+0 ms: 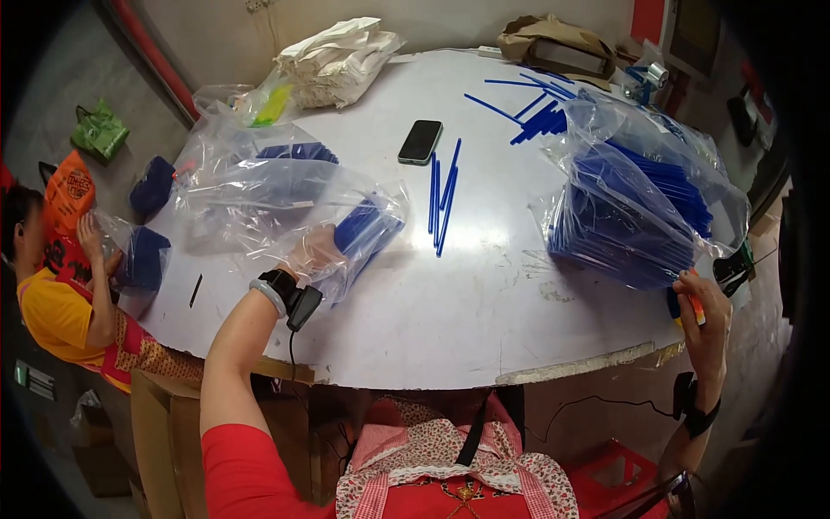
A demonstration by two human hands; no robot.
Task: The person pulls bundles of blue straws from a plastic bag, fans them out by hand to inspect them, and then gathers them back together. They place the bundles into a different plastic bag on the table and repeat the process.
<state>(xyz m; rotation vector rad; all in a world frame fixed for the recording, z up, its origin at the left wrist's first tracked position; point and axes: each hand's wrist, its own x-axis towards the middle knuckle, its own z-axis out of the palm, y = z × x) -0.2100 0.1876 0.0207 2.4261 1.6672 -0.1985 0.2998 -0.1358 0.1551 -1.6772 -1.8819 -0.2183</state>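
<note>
White and scuffed, the round table [450, 294] fills the view, its near edge chipped. The left hand [313, 253] is inside a clear bag [285, 203], blurred by the plastic; its fingers look curled round a bundle of blue sticks [367, 227] at the bag's mouth, though each finger cannot be made out. The right hand [705, 307] sits at the table's right rim, fingers closed on an orange tool [696, 307], partly hidden by the palm, just beside a second bag [640, 203] stuffed with blue sticks, too many to count. Both wrists wear black bands.

About 4 loose sticks [443, 195] lie side by side mid-table, next to 1 dark phone [420, 141]. More sticks [532, 112] are scattered at the far side, roughly 8, overlapping. 1 short dark strip [195, 291] lies near the left edge.

Beyond are folded white bags [337, 56] and a brown paper bundle [553, 48], half cut off. At left another person [60, 294] handles 1 small bag [143, 255] of blue sticks, partly below the table edge. A cardboard box [173, 432] stands underneath.
</note>
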